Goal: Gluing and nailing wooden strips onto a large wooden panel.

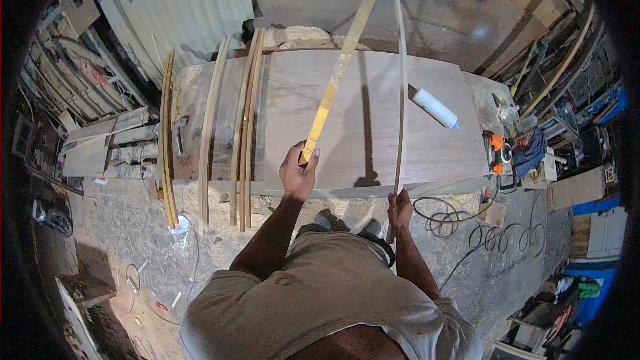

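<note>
Brown shirt cloth (340, 263) sits closest to view, and above it the fingers of my left hand (297, 179) pinch the lower end of a yellow strip (329, 97) slanting up over the plywood sheet (290, 103) on the desk (223, 140). My right hand's (400, 209) fingers wrap a slim wooden strip (403, 93) near its lower end, left of a white bottle (435, 107).

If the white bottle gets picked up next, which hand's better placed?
Right, probably: the right hand is nearer the white bottle, which lies right of the thin strip that hand grips. Both hands are occupied, though: the left hand holds a yellow strip.
</note>
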A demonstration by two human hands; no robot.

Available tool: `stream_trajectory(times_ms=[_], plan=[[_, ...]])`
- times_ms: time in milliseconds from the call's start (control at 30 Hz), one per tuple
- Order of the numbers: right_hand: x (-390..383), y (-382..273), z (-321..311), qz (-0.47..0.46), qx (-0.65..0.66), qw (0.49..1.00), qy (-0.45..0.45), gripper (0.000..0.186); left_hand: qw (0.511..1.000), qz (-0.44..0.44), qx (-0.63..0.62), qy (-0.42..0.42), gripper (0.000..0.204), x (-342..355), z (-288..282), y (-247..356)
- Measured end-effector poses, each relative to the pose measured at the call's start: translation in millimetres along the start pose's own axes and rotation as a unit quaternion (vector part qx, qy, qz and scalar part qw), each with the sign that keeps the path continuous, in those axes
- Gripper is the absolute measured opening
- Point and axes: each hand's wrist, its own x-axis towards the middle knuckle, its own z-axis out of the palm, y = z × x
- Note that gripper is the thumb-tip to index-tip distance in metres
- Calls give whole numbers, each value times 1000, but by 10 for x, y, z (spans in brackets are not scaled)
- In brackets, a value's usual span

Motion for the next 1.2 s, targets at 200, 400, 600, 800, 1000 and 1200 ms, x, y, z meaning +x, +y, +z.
stream_trajectory(times_ms=[200, 400, 600, 800, 1000, 1200], plan=[[208, 46, 396, 7, 38, 999, 25, 37, 999, -1, 27, -37, 29, -246, -5, -300], [210, 264, 881, -27, -16, 999, 38, 41, 968, -137, 113, -178, 26, -670, 41, -714], [49, -149, 1108, -1, 90, 996, -9, 47, 945, -96, 254, -182, 34, -1111, 41, -1340], [-14, -324, 1323, 242, 268, 902, -235, 29, 917, -174, 280, -223, 38, -1047, -79, -1317], [-95, -467, 1561, 256, 300, 830, -394, 25, 913, -139, 316, -217, 37, -971, -338, -1334], [76, -95, 1275, 233, 136, 840, -470, 36, 943, -6, 296, -154, 45, -657, 107, -1079]])
